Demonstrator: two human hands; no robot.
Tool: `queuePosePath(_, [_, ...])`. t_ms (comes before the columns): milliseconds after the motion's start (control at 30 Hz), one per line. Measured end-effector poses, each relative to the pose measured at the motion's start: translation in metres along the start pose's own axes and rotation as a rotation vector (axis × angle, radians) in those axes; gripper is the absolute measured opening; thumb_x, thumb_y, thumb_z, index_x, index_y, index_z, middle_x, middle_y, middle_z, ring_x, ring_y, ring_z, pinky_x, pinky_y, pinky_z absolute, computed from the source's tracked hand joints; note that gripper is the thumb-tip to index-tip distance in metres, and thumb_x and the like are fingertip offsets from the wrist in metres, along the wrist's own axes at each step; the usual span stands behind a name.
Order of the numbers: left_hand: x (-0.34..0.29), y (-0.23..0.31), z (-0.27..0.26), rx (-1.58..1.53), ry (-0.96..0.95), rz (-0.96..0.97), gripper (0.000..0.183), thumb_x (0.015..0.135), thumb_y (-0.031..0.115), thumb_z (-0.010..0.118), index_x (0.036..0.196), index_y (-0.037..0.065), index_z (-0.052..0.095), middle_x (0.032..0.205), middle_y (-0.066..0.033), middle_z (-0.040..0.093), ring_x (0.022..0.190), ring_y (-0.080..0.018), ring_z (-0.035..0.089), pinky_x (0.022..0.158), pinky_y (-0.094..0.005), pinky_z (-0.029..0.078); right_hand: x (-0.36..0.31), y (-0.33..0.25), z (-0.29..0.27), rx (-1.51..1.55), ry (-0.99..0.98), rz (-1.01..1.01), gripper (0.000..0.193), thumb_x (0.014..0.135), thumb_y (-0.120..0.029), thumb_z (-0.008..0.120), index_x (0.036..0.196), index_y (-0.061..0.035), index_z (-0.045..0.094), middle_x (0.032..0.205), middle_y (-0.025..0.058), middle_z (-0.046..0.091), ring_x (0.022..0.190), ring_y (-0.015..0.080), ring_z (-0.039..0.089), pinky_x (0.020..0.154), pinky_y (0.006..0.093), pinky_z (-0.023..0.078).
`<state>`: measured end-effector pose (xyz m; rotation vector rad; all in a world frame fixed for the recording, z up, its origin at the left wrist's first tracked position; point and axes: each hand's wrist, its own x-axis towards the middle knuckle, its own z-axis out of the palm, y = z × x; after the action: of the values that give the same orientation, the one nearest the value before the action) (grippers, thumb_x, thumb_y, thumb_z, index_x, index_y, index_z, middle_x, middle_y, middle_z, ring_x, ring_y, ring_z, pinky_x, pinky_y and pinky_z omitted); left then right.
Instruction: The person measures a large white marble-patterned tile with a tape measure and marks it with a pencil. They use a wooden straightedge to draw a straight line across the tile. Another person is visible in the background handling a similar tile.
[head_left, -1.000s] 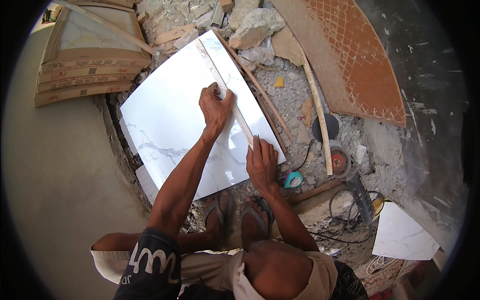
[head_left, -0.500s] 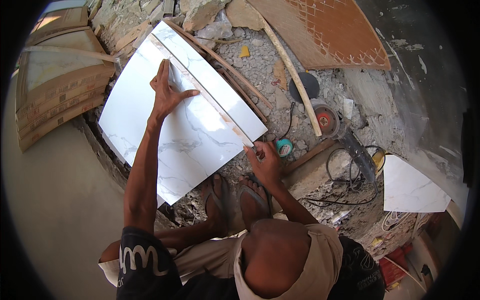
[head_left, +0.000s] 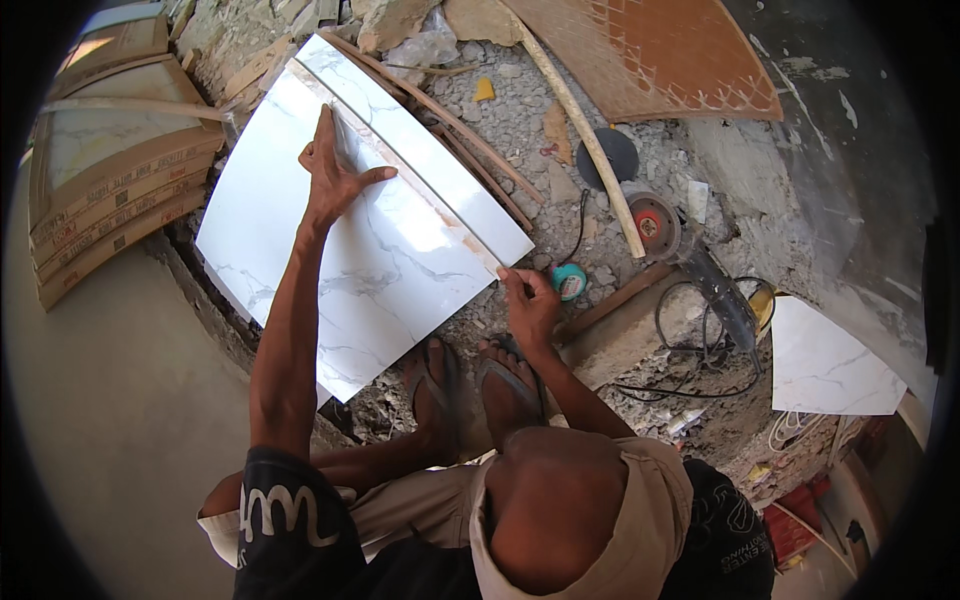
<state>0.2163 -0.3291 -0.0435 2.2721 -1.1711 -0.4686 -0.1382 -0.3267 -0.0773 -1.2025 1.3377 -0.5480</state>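
Observation:
A large white marble-patterned tile (head_left: 350,270) lies on rubble in front of me. A long thin straightedge (head_left: 440,215) runs along it, beside a narrow white tile strip (head_left: 430,150). My left hand (head_left: 335,175) lies flat on the far part of the straightedge, fingers spread and pressing down. My right hand (head_left: 528,305) sits at the straightedge's near end, at the tile's corner. Its fingers are pinched on a thin tool that is barely visible. My feet in sandals (head_left: 470,380) stand just below the tile's near edge.
An angle grinder (head_left: 690,250) with a red disc and its cable (head_left: 700,340) lie on the right. A teal tape measure (head_left: 570,282) sits near my right hand. A wooden stick (head_left: 585,135), boxed tiles (head_left: 110,200) at left, an orange mesh board (head_left: 650,50) and another white tile (head_left: 830,360) surround the rubble.
My right hand has slid down the straightedge from its middle to the near end. My left hand has moved farther up the straightedge and still presses on it.

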Motion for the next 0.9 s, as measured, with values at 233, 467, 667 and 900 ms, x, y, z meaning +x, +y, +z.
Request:
queuePosePath(233, [0.001, 0.006, -0.001, 0.086, -0.006, -0.008, 0.126, 0.054, 0.058, 0.095, 0.159, 0.023, 0.035, 0.167, -0.0201, 0.017, 0.145, -0.0414, 0.016, 0.117, -0.0550, 0.019, 0.003, 0.006, 0.001, 0.009, 0.024, -0.065, 0.022, 0.095, -0.022, 0.075, 0.091, 0.0002, 0.074, 0.070, -0.0024, 0.062, 0.062, 0.0042, 0.051, 0.056, 0.0233, 0.039])
queuePosePath(467, [-0.002, 0.008, -0.002, 0.089, -0.004, -0.030, 0.122, 0.057, 0.054, 0.095, 0.159, 0.024, 0.036, 0.167, -0.0181, 0.016, 0.145, -0.0419, 0.017, 0.118, -0.0565, 0.020, 0.000, -0.002, 0.001, -0.019, 0.032, -0.009, 0.019, 0.093, -0.016, 0.075, 0.089, 0.0019, 0.072, 0.073, 0.0064, 0.066, 0.067, 0.0122, 0.054, 0.063, 0.0315, 0.045])
queuePosePath(667, [-0.003, 0.015, -0.003, 0.088, -0.012, -0.053, 0.120, 0.059, 0.052, 0.095, 0.160, 0.024, 0.034, 0.167, -0.0184, 0.016, 0.146, -0.0422, 0.017, 0.120, -0.0564, 0.019, 0.000, -0.005, 0.003, -0.014, 0.060, -0.074, 0.020, 0.095, -0.020, 0.075, 0.090, -0.0006, 0.073, 0.069, 0.0005, 0.062, 0.063, 0.0071, 0.052, 0.058, 0.0269, 0.041])
queuePosePath(900, [-0.001, 0.007, 0.000, 0.079, 0.000, -0.036, 0.124, 0.055, 0.056, 0.096, 0.159, 0.022, 0.037, 0.168, -0.0154, 0.015, 0.144, -0.0415, 0.016, 0.118, -0.0559, 0.024, 0.001, 0.006, 0.005, -0.029, 0.074, -0.130, 0.023, 0.096, -0.024, 0.074, 0.091, -0.0011, 0.074, 0.067, -0.0034, 0.060, 0.061, 0.0042, 0.050, 0.054, 0.0249, 0.039])
